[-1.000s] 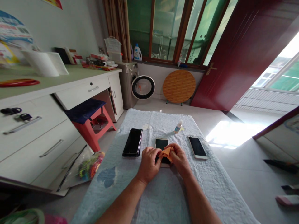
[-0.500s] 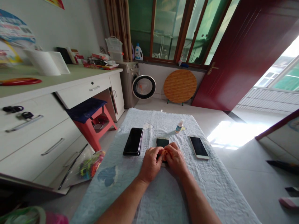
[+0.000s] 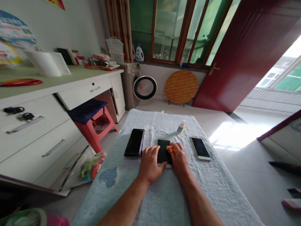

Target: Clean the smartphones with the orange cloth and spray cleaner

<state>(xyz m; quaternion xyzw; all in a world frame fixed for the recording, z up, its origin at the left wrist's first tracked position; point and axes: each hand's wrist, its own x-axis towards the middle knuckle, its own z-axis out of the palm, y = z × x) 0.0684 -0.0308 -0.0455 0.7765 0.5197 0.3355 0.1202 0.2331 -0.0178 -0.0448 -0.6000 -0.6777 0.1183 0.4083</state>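
The left hand [image 3: 150, 162] is lying flat, fingers spread loosely, on the left edge of the middle phone [image 3: 164, 151], pinning it to the cloth [image 3: 164, 194] rather than gripping it. The right hand [image 3: 179, 157] is resting on the phone's right edge, its fingers curled over a small orange rag [image 3: 169, 148] and pressing it against the dark screen near the upper right corner; only a bit of the rag is showing past the fingertips. The middle phone is lying face up, lengthwise, on the pale blue cloth, its lower end partly hidden under both hands.

Just left of it a black phone [image 3: 134, 142] is lying face up, close to the left hand but not touching it. To the right a white-edged phone [image 3: 200, 148] is lying face up, apart from the right hand. Beyond the phones a small bottle [image 3: 180, 127] is standing tilted near the cloth's far end, and a pale scrap [image 3: 149, 127] is lying farther left.

Off the cloth to the left, a red stool [image 3: 94, 122] is sitting under a white desk [image 3: 70, 91]. At the far wall a washer [image 3: 138, 84] and a round wooden tabletop [image 3: 181, 87] are standing beneath the window, and a dark red door [image 3: 246, 53] is hanging open on the right.
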